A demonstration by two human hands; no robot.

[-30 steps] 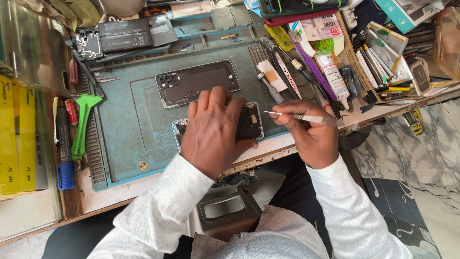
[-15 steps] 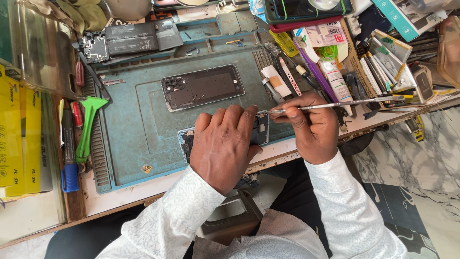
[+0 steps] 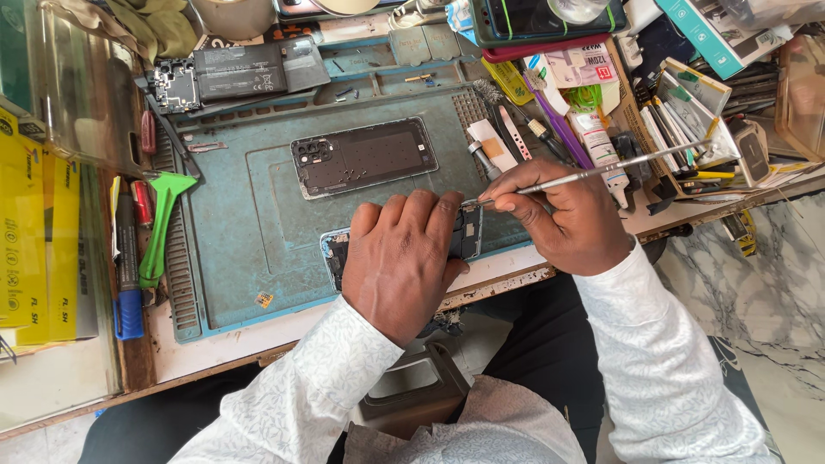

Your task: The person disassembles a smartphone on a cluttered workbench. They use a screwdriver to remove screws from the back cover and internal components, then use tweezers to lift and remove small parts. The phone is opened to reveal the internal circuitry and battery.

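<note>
My left hand (image 3: 402,258) lies flat over an opened phone (image 3: 468,234) on the teal work mat (image 3: 249,241), pinning it down; only the phone's two ends show past the fingers. My right hand (image 3: 563,215) grips a thin metal tool (image 3: 601,170) like a pen, its tip touching the phone's exposed right end. A detached dark phone back frame (image 3: 365,156) with camera cutouts lies on the mat just beyond my left hand.
A green plastic pry tool (image 3: 159,225) and a blue-handled tool (image 3: 127,283) lie left of the mat. A battery and circuit board (image 3: 236,73) sit at the back left. Tubes, tweezers, boxes and phones crowd the right back. Yellow packets (image 3: 39,232) line the left edge.
The view has shifted a little. My right hand has swung the metal tool so its long shaft points up to the right, tip still at the phone. My left hand stays pressed on the phone.
</note>
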